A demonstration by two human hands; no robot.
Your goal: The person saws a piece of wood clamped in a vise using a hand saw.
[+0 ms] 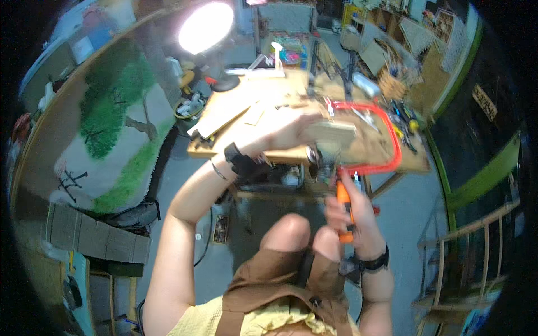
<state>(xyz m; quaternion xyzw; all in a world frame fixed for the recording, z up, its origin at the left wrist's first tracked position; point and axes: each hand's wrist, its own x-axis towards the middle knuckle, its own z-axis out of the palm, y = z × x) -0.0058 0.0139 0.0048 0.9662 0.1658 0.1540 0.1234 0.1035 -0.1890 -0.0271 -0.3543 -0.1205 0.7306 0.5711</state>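
Nearest the body, the right hand (353,215) is wrapped around the orange handle of a coping saw (370,140), whose thin red frame looks light and its blade fragile. Farther out, the left hand (283,134) presses a small wood piece (332,133), stiff and light, flat at the workbench (235,115) edge.

Small craft workshop, cluttered.
Wooden workbench (386,148) strewn with hand tools (404,120) and offcuts; red-framed coping saw (386,140) in use at its edge; bright work lamp (206,27) overhead; shelves of materials (392,22) behind (contents blurred); tufted rug on frame (112,129) at left.
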